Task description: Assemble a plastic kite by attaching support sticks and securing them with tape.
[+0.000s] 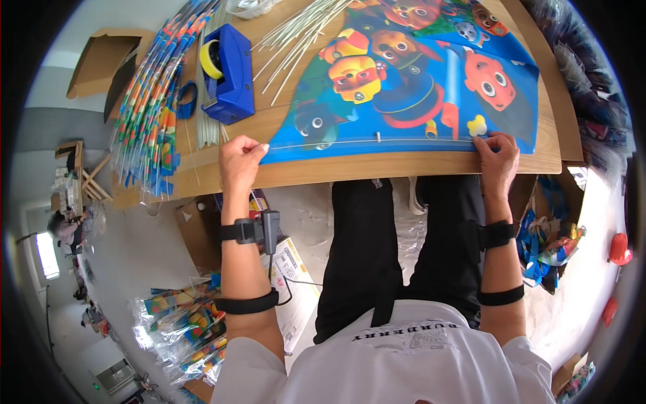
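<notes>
A blue plastic sheet [417, 74] printed with cartoon animals lies over the wooden table in front of me. Along its near edge runs a thin pale rod [336, 143], with a small white piece [378, 137] near its middle. My left hand [240, 160] is closed in a pinch at the rod's left end, by the sheet's near left corner. At the other end my right hand [499, 156] pinches the rod with thumb and fingertips against the sheet. Both hands rest at the table's front edge.
Left of the sheet stands a blue tape dispenser [232, 81] with yellow tape, beside bundled wrapped printed sheets [158, 87]. Loose pale rods [296, 40] lie behind it. Below are wrapped bundles [185, 326], a white carton [296, 296] and an open cardboard box [538, 202].
</notes>
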Demonstrator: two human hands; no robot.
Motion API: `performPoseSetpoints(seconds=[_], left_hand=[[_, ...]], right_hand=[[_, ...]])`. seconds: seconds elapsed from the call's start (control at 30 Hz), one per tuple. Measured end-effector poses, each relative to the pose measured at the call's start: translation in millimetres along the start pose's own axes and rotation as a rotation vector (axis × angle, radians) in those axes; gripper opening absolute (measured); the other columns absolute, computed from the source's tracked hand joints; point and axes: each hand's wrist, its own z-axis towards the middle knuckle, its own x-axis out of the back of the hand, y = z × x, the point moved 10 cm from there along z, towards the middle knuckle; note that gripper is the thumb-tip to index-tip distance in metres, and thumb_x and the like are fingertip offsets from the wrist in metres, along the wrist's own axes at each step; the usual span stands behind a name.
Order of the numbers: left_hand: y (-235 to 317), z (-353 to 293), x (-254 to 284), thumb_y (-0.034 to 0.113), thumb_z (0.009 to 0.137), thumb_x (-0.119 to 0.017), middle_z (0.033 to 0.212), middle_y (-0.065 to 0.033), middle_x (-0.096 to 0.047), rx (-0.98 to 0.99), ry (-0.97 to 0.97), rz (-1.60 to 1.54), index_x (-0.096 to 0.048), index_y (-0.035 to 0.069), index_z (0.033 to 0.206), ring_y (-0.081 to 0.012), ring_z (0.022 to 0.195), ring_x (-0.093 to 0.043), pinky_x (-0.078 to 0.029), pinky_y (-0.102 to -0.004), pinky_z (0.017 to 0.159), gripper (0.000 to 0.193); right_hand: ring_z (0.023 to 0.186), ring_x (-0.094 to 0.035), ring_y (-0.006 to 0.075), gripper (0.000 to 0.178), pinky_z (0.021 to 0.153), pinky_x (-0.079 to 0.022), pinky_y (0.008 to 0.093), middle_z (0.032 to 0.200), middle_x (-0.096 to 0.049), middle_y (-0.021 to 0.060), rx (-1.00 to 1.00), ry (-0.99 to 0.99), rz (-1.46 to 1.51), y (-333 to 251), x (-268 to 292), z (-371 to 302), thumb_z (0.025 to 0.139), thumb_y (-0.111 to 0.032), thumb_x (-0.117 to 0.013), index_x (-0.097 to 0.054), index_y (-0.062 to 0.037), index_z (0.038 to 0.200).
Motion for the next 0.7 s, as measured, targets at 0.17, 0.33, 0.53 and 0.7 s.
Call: performPoseSetpoints(seconds=[0.17, 0.33, 0.53, 0.7], left_hand=[[-3.4, 1.2, -3.2, 0.002, 0.071, -0.071, 0.062, -0.0003, -0.056, 0.012, 0.021, 0.043, -0.060, 0.000, 0.069, -0.0060, 0.054, -0.046, -0.035, -0.0212, 0.048, 0.012], [2.1, 2.2, -5.1, 0.003, 0.069, -0.073, 0.062, -0.0005, -0.057, 0.011, 0.062, 0.128, -0.060, -0.001, 0.068, -0.0067, 0.055, -0.046, -0.036, -0.0226, 0.049, 0.013], [-2.0, 4.0, 0.0, 0.012, 0.065, -0.075, 0.059, -0.0073, -0.060, 0.035, 0.073, 0.204, -0.062, 0.001, 0.067, -0.0149, 0.055, -0.054, -0.044, -0.0306, 0.054, 0.017], [-0.7, 1.7, 0.4, 0.012, 0.065, -0.075, 0.059, -0.0078, -0.061, 0.030, 0.065, 0.213, -0.063, 0.001, 0.067, -0.0151, 0.054, -0.054, -0.044, -0.0304, 0.054, 0.017]], right_hand=[[0.092, -0.052, 0.0274, 0.021, 0.082, -0.041, 0.0362, 0.094, -0.061, 0.0074, -0.006, -0.017, 0.013, -1.3, -3.6, -0.3, 0.067, -0.019, -0.074, -0.062, -0.0022, 0.065], [0.093, -0.052, 0.0276, 0.021, 0.082, -0.041, 0.0364, 0.095, -0.062, 0.0081, -0.012, -0.033, 0.013, 3.4, -5.2, 1.4, 0.067, -0.019, -0.074, -0.062, -0.0021, 0.065], [0.093, -0.052, 0.0274, 0.022, 0.083, -0.041, 0.0365, 0.095, -0.062, 0.0083, -0.023, -0.042, 0.024, 4.5, -7.3, 1.5, 0.067, -0.020, -0.074, -0.061, -0.0020, 0.065], [0.094, -0.052, 0.0274, 0.023, 0.083, -0.041, 0.0367, 0.096, -0.061, 0.0082, -0.016, -0.035, 0.007, 4.9, -6.5, 2.0, 0.068, -0.021, -0.074, -0.061, -0.0018, 0.064]])
